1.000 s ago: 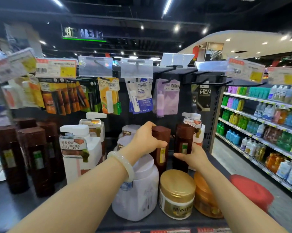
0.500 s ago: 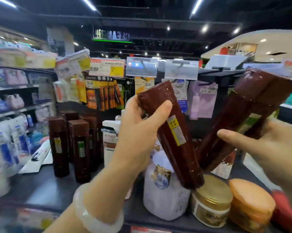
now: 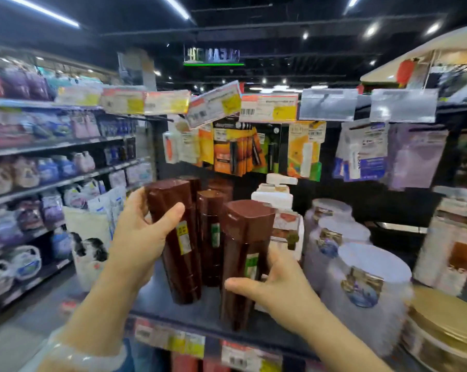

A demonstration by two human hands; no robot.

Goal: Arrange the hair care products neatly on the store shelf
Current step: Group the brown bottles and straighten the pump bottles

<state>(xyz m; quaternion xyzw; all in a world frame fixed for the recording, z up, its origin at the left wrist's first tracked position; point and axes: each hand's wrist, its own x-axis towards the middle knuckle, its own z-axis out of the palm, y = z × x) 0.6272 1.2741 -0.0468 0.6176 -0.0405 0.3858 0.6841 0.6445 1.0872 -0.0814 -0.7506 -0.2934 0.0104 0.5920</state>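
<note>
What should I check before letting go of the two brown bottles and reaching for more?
1. Left hand grip on the brown bottle with the yellow label: thumb and fingers wrapped round it, ok.
2. Right hand grip on the brown bottle with the green label: ok.
3. Both bottles upright: the left one tilts slightly, not ok.
4. Bases fully resting on the dark shelf: cannot tell, blurred.
5. Right-hand bottle clear of the shelf's front edge: stands close to it, not ok.
6. Lined up with the brown bottles behind: roughly, cannot tell.
</note>
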